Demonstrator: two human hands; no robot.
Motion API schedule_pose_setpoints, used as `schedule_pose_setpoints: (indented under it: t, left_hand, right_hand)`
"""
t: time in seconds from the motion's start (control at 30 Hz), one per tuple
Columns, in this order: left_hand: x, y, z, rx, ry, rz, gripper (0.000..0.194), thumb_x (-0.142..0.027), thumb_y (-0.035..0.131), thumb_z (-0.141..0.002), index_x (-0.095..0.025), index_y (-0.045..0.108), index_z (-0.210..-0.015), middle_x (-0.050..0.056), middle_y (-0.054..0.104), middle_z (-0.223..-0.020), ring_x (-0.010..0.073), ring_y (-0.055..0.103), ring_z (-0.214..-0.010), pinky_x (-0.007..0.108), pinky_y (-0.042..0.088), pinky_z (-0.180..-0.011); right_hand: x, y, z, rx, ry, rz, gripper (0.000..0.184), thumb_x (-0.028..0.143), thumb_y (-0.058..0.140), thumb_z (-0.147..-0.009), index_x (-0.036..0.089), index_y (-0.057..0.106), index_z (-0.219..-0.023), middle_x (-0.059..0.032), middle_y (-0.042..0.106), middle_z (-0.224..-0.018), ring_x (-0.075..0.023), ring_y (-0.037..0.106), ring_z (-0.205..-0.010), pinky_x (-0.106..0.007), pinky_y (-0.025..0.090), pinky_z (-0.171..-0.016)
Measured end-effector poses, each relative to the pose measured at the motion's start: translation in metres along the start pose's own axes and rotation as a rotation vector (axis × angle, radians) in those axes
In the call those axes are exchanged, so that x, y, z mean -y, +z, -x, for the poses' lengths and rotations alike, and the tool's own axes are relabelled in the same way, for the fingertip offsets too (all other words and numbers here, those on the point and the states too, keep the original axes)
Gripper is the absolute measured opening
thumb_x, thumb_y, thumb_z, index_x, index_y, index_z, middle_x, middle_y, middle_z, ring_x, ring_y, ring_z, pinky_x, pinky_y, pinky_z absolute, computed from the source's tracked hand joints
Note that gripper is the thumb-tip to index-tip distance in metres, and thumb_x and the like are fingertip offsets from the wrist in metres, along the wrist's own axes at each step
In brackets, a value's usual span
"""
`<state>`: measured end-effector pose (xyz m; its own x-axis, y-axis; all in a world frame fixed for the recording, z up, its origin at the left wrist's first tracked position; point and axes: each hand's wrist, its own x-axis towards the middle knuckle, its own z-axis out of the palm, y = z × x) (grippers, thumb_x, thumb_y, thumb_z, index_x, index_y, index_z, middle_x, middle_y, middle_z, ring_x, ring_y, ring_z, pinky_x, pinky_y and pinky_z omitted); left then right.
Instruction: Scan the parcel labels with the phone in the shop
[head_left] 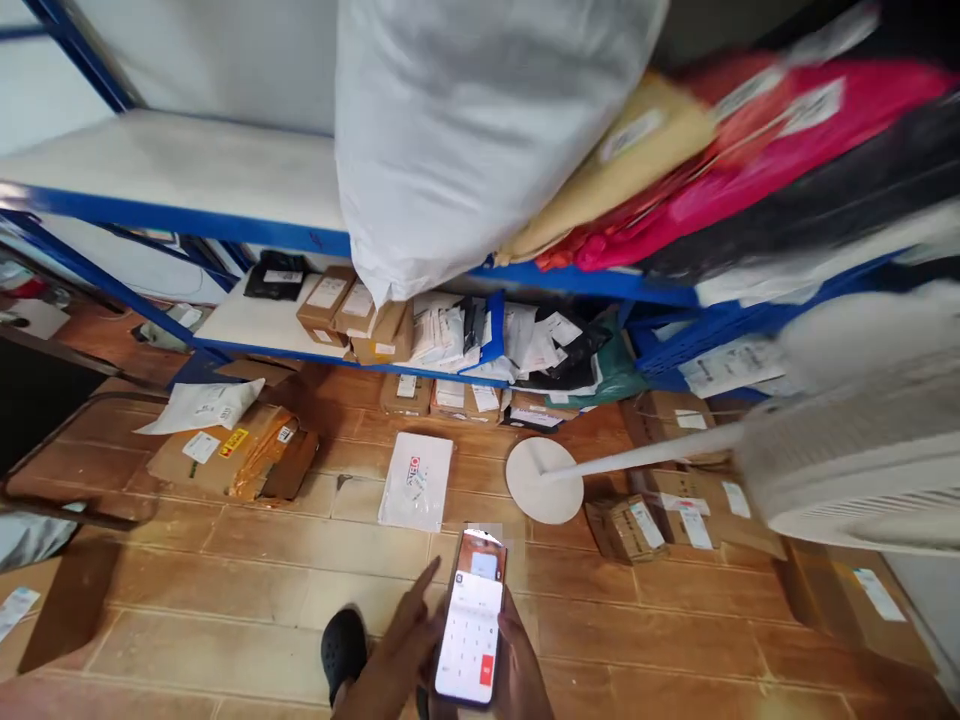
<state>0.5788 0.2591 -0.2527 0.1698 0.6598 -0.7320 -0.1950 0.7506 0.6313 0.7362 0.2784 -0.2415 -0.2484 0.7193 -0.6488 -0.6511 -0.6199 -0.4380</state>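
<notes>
A smartphone [471, 625] is gripped in my right hand [521, 655] at the bottom middle of the head view. My right thumb lies along its right edge. The lit screen shows a number keypad with a red key at lower right and a camera-like picture at the top. Close by the phone's left side is my left hand [405, 640], index finger stretched out and the other fingers partly bent. Whether it touches the phone's edge I cannot tell. Beyond the phone, a flat white printed packet [416, 482] lies on the tiled floor.
Blue-framed shelves [225, 165] hold several parcels, a big white sack [480, 130] and colourful bags [712, 180]. A pedestal fan's round base [545, 480] stands on the floor; its blurred head looms at right. Cartons [232, 455] lie left and right. A black shoe [343, 648] is below.
</notes>
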Motion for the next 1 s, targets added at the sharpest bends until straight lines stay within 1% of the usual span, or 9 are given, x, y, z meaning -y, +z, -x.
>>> schedule_pose_setpoints:
  t: [0.1,0.2,0.33,0.5,0.63,0.73,0.87,0.93,1.0]
  left_hand:
    - [0.041,-0.038,-0.046,-0.343,-0.028,-0.027,0.076,-0.058,0.059,-0.073,-0.025,0.042,-0.140,-0.004,0.045,-0.067,0.0153,0.050,-0.060,0.028,0.044,-0.056]
    - [0.081,-0.072,-0.090,-0.492,-0.022,-0.048,0.065,-0.053,0.059,-0.074,-0.022,0.050,-0.131,-0.003,0.046,-0.074,0.0137,0.048,-0.066,0.025,0.043,-0.058]
    - [0.133,-0.119,-0.150,-0.410,-0.066,-0.077,0.058,-0.052,0.058,-0.073,-0.022,0.054,-0.123,-0.002,0.049,-0.078,0.0150,0.050,-0.070,0.027,0.043,-0.061]
    - [0.186,-0.179,-0.230,-0.283,-0.025,-0.315,0.058,-0.055,0.059,-0.064,-0.021,0.060,-0.112,-0.002,0.049,-0.072,0.0175,0.050,-0.070,0.031,0.043,-0.064]
    - [0.209,-0.213,-0.289,-0.256,0.079,-0.457,0.053,-0.055,0.056,-0.065,-0.021,0.063,-0.105,-0.001,0.049,-0.071,0.0189,0.050,-0.072,0.032,0.041,-0.066]
    - [0.219,-0.234,-0.321,-0.225,0.202,-0.511,0.046,-0.055,0.054,-0.069,-0.021,0.063,-0.099,-0.001,0.050,-0.071,0.0184,0.050,-0.070,0.031,0.040,-0.064]
    - [0.237,-0.260,-0.351,-0.362,0.376,-0.628,0.035,-0.048,0.054,-0.071,-0.022,0.058,-0.095,0.005,0.055,-0.088,0.0229,0.054,-0.083,0.035,0.044,-0.071]
    - [0.250,-0.269,-0.365,-0.450,0.352,-0.630,0.044,-0.044,0.058,-0.064,-0.021,0.052,-0.100,0.012,0.053,-0.109,0.0298,0.054,-0.103,0.042,0.046,-0.082]
    - [0.263,-0.273,-0.374,-0.451,0.272,-0.587,0.059,-0.042,0.057,-0.061,-0.017,0.044,-0.112,0.017,0.049,-0.123,0.0336,0.051,-0.115,0.046,0.045,-0.091]
  right_hand:
    - [-0.030,-0.025,-0.055,-0.055,0.042,-0.033,0.053,0.050,0.075,-0.064,0.024,0.062,-0.108,-0.0080,0.076,-0.099,-0.0329,0.070,-0.092,-0.047,0.050,-0.085]
    - [-0.058,-0.058,-0.110,0.030,0.034,-0.028,0.056,0.033,0.070,-0.064,0.024,0.058,-0.118,-0.0073,0.075,-0.104,-0.0321,0.069,-0.095,-0.049,0.047,-0.092]
    - [-0.099,-0.111,-0.182,0.117,0.070,0.028,0.070,0.014,0.062,-0.056,0.025,0.052,-0.125,-0.0077,0.073,-0.113,-0.0316,0.068,-0.098,-0.052,0.043,-0.096]
    - [-0.140,-0.170,-0.253,0.137,0.080,0.125,0.067,0.014,0.057,-0.060,0.024,0.050,-0.126,-0.0069,0.074,-0.107,-0.0303,0.068,-0.100,-0.051,0.044,-0.096]
    - [-0.158,-0.212,-0.285,0.257,0.150,0.197,0.068,0.016,0.057,-0.055,0.022,0.054,-0.123,-0.0091,0.075,-0.104,-0.0298,0.067,-0.101,-0.044,0.048,-0.088]
    - [-0.178,-0.239,-0.299,0.306,0.179,0.215,0.065,0.023,0.063,-0.059,0.021,0.055,-0.124,-0.0108,0.074,-0.106,-0.0297,0.068,-0.099,-0.043,0.048,-0.085]
    - [-0.216,-0.255,-0.316,0.413,0.250,0.156,0.066,0.029,0.073,-0.057,0.022,0.056,-0.121,-0.0104,0.075,-0.103,-0.0311,0.070,-0.095,-0.043,0.048,-0.080]
    - [-0.234,-0.252,-0.322,0.477,0.258,0.125,0.070,0.033,0.079,-0.053,0.024,0.057,-0.119,-0.0082,0.074,-0.102,-0.0301,0.071,-0.090,-0.040,0.049,-0.076]
    - [-0.245,-0.247,-0.322,0.517,0.244,0.127,0.074,0.038,0.080,-0.055,0.026,0.054,-0.123,-0.0079,0.073,-0.106,-0.0304,0.071,-0.093,-0.042,0.048,-0.079]
